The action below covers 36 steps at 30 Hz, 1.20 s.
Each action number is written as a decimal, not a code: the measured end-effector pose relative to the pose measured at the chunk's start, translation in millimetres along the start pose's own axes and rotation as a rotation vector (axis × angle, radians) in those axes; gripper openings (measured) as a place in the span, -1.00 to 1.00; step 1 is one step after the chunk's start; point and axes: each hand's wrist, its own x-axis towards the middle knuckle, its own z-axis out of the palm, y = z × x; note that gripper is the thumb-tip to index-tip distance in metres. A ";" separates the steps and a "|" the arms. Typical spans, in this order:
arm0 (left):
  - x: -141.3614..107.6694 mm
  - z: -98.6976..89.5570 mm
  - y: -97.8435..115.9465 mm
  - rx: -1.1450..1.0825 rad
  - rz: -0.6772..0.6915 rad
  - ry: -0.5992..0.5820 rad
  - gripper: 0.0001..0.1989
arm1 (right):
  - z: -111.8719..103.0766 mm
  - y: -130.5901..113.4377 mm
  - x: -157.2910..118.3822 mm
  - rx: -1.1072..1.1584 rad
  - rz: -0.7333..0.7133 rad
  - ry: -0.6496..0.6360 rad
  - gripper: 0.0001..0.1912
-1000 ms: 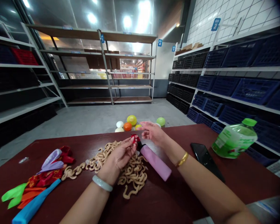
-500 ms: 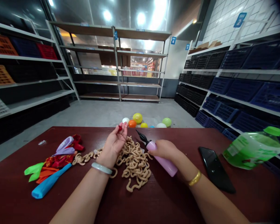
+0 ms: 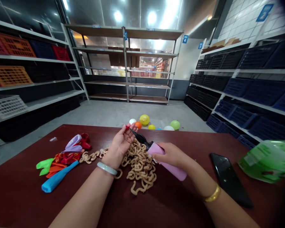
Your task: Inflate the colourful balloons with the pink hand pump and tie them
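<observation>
My left hand [image 3: 123,139] is palm up, pinching a red balloon [image 3: 127,127] between thumb and forefinger; only a small bit of it shows. My right hand [image 3: 169,153] wraps round a pink balloon pump [image 3: 173,171] that has a black nozzle [image 3: 140,138]. The nozzle's tip is at the left hand's fingers, near the red balloon; whether it is inside cannot be made out. Beneath both hands lies a heap of tan, curled links or snack pieces [image 3: 143,171], with a strand reaching left.
Limp balloons lie at left: purple [image 3: 73,144], green [image 3: 45,165], orange [image 3: 55,170] and blue [image 3: 59,178]. A black phone [image 3: 229,177] and a green bottle [image 3: 266,163] are at right. Inflated balloons [image 3: 144,119] rest beyond the table's far edge. Shelves with crates [image 3: 258,91] stand around.
The pump has tilted and its nozzle tip has moved up and left to the left hand's fingers. The view has turned slightly left, so the scene sits further right.
</observation>
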 end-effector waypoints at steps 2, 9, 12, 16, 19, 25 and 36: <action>-3.2 2.7 -2.7 0.051 0.013 -0.016 -0.79 | 0.2 1.7 0.9 -0.002 0.000 0.001 -0.67; -12.0 9.3 -10.5 0.213 0.056 -0.065 -0.75 | 2.4 2.7 1.1 0.002 0.024 0.011 -0.64; -14.4 11.4 -11.0 0.221 0.071 -0.088 -0.77 | 5.0 4.2 1.9 0.022 0.018 0.011 -0.64; -14.2 10.4 -11.5 0.173 0.086 -0.139 -0.81 | 7.8 5.3 3.0 0.063 -0.010 0.023 -0.64; -14.4 8.2 -15.7 0.187 0.083 -0.196 -0.86 | 8.1 4.6 3.4 0.092 -0.025 0.045 -0.67; -21.4 8.2 -26.5 0.289 0.137 -0.274 -0.79 | 6.5 2.2 3.8 0.078 -0.042 0.099 -0.65; -31.1 16.1 -14.9 0.352 0.172 -0.329 -0.51 | 17.3 -1.2 3.5 0.046 -0.063 0.190 -0.54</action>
